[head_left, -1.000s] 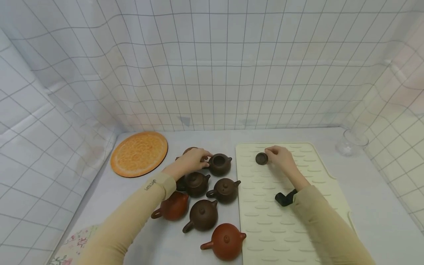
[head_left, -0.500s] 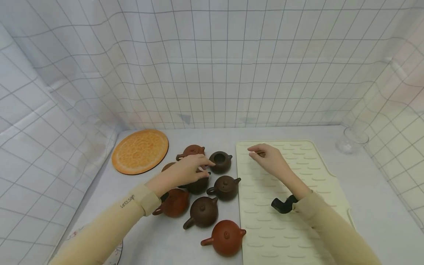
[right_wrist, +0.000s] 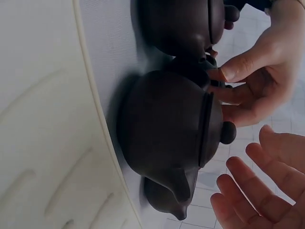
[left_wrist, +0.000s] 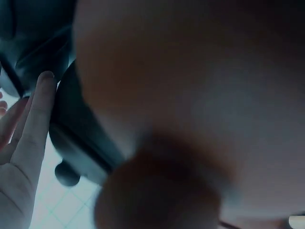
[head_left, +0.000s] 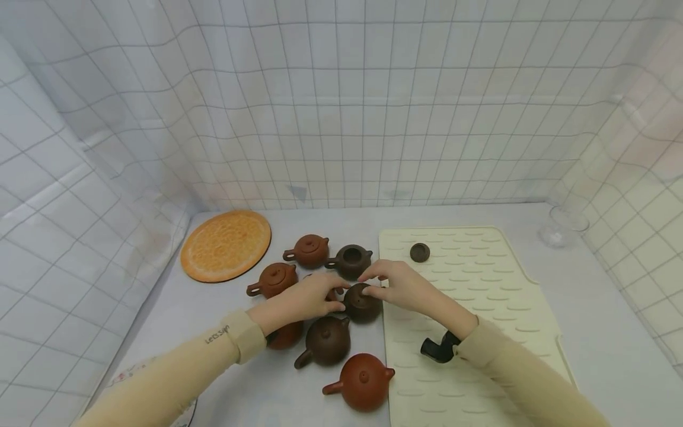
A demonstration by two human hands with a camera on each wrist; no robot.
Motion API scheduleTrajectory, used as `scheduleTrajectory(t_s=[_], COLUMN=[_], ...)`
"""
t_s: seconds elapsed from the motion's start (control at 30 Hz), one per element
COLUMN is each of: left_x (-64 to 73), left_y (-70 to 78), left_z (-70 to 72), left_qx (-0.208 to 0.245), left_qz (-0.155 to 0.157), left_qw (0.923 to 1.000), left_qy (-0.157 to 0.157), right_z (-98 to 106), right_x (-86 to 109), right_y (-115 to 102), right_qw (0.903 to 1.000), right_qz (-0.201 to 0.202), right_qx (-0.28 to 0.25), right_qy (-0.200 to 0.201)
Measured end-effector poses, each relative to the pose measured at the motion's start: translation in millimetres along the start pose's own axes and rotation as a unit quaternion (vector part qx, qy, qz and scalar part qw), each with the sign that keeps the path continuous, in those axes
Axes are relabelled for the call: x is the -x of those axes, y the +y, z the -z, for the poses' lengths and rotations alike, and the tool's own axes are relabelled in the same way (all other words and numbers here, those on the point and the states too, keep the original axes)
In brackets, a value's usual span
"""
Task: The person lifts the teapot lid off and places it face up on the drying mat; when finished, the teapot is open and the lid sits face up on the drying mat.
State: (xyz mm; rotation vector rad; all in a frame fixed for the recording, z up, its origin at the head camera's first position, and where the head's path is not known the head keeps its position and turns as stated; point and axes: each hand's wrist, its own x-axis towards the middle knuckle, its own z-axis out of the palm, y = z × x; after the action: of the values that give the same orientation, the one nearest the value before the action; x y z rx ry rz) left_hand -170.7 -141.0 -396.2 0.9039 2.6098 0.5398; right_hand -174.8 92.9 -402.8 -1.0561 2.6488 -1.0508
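Note:
A dark brown lidded teapot (head_left: 360, 311) stands between both hands, spout toward the pale mat. My left hand (head_left: 309, 296) is at its handle side; the right wrist view shows its thumb and fingers (right_wrist: 238, 93) closing on the handle. Above the lid my right hand (head_left: 404, 287) hovers with spread, bent fingers, and the right wrist view shows those fingertips (right_wrist: 224, 179) apart from the knob (right_wrist: 228, 132). Behind them a dark teapot (head_left: 350, 264) stands without a lid. A small round dark lid (head_left: 420, 252) lies on the mat.
The cream mat (head_left: 480, 356) covers the table's right part. Reddish teapots (head_left: 311, 251) stand left, others are partly under my left arm. A dark teapot (head_left: 328, 342) and an orange-red one (head_left: 364, 382) stand nearer. A round orange mat (head_left: 226, 245) and a clear glass (head_left: 557, 231) are farther back.
My right hand has left the small lid on the mat and moved left over the dark lidded teapot. My left hand has gone from the lidless teapot's handle to the nearer teapot's handle.

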Motion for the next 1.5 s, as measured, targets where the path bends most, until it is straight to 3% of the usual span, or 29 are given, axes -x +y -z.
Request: scheduleTrajectory(t_s=[0.27,0.43,0.73,1.0,1.13,1.27,1.4,1.5], left_x=[-0.8,-2.6,-2.7,-4.6,-4.5,-4.7,-3.3,-2.2], left_y=[3.6,4.6,5.4,4.8,4.8,4.7,4.6,5.3], left_z=[-10.4,-14.0,-17.0,-17.8,-17.5,-16.7,-16.5,-16.7], left_qx=[-0.014,-0.018,-0.018,-0.004,0.002,0.010,0.015,0.019], left_qz=[0.011,0.024,0.038,0.053,0.048,0.051,0.054,0.058], left_qw=[0.9996,0.9987,0.9973,0.9969,0.9970,0.9967,0.9966,0.9963], left_qy=[0.022,0.041,0.060,0.058,0.061,0.063,0.060,0.061], right_z=[-16,-18,-21,-23,-13,4,20,26], right_x=[-4.7,-4.0,-3.1,0.1,6.9,16.3,29.4,40.1], right_y=[-4,-2,0,4,9,23,42,55], right_qw=[0.9977,0.9972,0.9994,0.9979,0.9962,0.9782,0.9556,0.9288], right_qz=[0.046,0.042,-0.004,0.015,-0.023,-0.104,-0.177,-0.228], right_qx=[0.047,0.061,0.028,0.029,-0.053,-0.160,-0.214,-0.272], right_qy=[-0.015,-0.006,0.020,0.056,0.066,0.083,0.100,0.108])
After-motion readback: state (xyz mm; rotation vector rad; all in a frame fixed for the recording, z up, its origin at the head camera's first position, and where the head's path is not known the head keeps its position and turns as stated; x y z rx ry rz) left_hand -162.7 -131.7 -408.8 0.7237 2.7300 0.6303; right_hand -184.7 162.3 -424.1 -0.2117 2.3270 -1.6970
